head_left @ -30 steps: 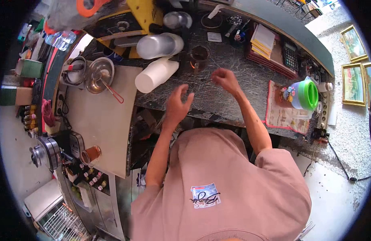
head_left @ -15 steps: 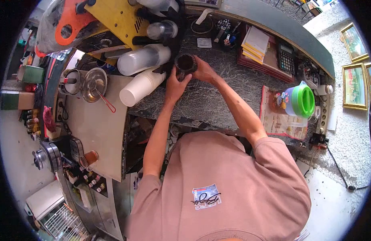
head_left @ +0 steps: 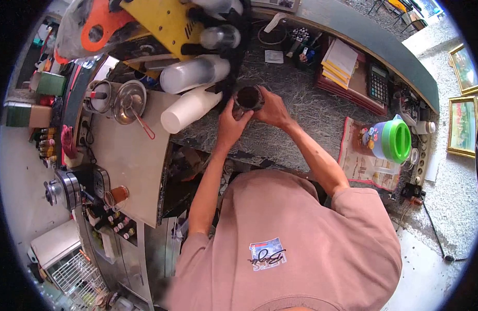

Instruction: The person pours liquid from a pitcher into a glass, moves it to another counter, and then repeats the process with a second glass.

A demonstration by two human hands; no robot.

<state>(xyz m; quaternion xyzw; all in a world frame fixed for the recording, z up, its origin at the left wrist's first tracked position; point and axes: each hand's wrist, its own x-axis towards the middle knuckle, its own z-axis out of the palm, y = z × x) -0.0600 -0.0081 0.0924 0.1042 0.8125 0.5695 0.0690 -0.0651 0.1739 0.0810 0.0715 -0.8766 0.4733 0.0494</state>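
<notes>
Both hands are wrapped round a dark cup (head_left: pixel 248 98) above the dark, scratched counter (head_left: pixel 296 85). My left hand (head_left: pixel 231 127) grips the cup from the left and below. On its right side, my right hand (head_left: pixel 274 108) closes round it. The cup is upright, its opening facing up, and looks dark inside. Just left of the hands lie white stacked cups (head_left: pixel 189 110) and clear plastic cups (head_left: pixel 195 73) on their sides.
A metal strainer (head_left: pixel 130 102) with a red handle lies on the beige surface at left. Towards the right are a green-lidded pitcher (head_left: pixel 396 139), a calculator (head_left: pixel 378 84) and papers (head_left: pixel 341 61) in a red tray. A yellow machine (head_left: pixel 163 23) stands at the upper left.
The whole view has shifted, so the counter items appear slightly farther right. The hands and the cup appear a little lower and farther right, with the grip kept.
</notes>
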